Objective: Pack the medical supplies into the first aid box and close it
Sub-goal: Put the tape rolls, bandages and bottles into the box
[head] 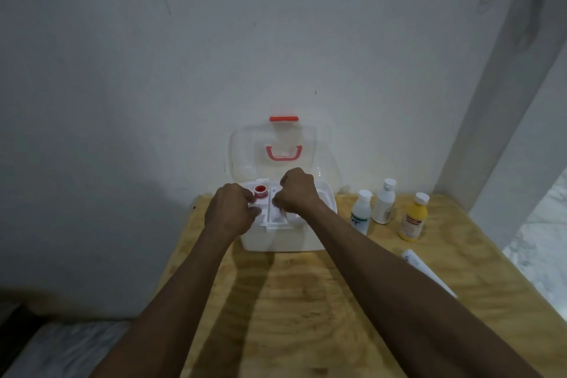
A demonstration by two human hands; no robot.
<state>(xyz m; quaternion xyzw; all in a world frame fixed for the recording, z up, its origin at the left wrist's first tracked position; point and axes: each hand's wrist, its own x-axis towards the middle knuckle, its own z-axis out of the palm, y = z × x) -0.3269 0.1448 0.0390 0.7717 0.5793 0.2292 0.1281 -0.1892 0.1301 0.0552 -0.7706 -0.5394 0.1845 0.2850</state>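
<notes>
A white first aid box [277, 239] stands on the wooden table with its clear lid [276, 150] raised against the wall; the lid has a red handle and red latch. Inside, on the left, a bottle with a red cap [260, 191] stands upright. My left hand [230, 210] is curled over the box's left side, touching something white next to that bottle. My right hand [296, 190] is fisted over the middle compartment, pinching a small blurred item. Right of the box stand two white bottles [361, 212] [385, 201] and a yellow bottle [412, 218]. A white tube [426, 270] lies nearer me.
The wooden table [291, 301] ends close to the box on the left and drops off on the right beyond the tube. A white wall stands directly behind the box. A pillar [491, 101] rises at the back right corner.
</notes>
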